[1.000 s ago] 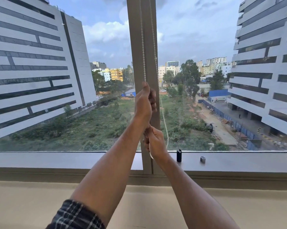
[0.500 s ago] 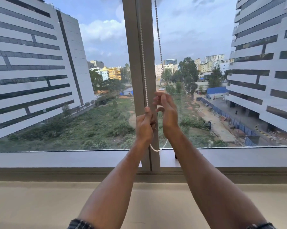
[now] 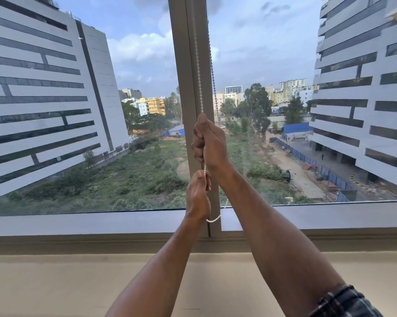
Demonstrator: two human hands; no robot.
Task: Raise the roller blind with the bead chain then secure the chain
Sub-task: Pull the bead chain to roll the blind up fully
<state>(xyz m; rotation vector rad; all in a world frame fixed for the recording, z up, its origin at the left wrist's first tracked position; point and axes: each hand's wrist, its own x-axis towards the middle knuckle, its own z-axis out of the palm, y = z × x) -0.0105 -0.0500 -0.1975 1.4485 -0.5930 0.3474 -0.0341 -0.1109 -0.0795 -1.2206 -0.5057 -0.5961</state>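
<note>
- The right hand (image 3: 210, 143) is the upper of the two, closed in a fist round one strand of the bead chain (image 3: 198, 65), with the thumb tip pointing up where the strand enters the fist.
- The left hand (image 3: 198, 195) sits just below it, fingers curled, thumb and fingers pinched on the same strand where it comes out under the right fist; the two hands are nearly touching.
- A short stretch of white beads shows between the hands, running straight and upright.
- Below the left hand the chain swings into a loose loop whose bottom hangs just in front of the lower window frame (image 3: 78, 225), beside the right forearm.
- Above the right hand two strands climb in front of the vertical mullion (image 3: 183, 65): the gripped one over the middle of the mullion, the other along its right edge, leaning slightly. The second strand seems to pass behind the right hand, though that part is hidden.
- The right arm ends in a dark checked sleeve (image 3: 346, 303) at the bottom corner.
- A pale, flat sill (image 3: 55, 282) runs under the frame.
- The blind itself is out of view above; both panes are uncovered, showing tall grey buildings either side and green ground between.
</note>
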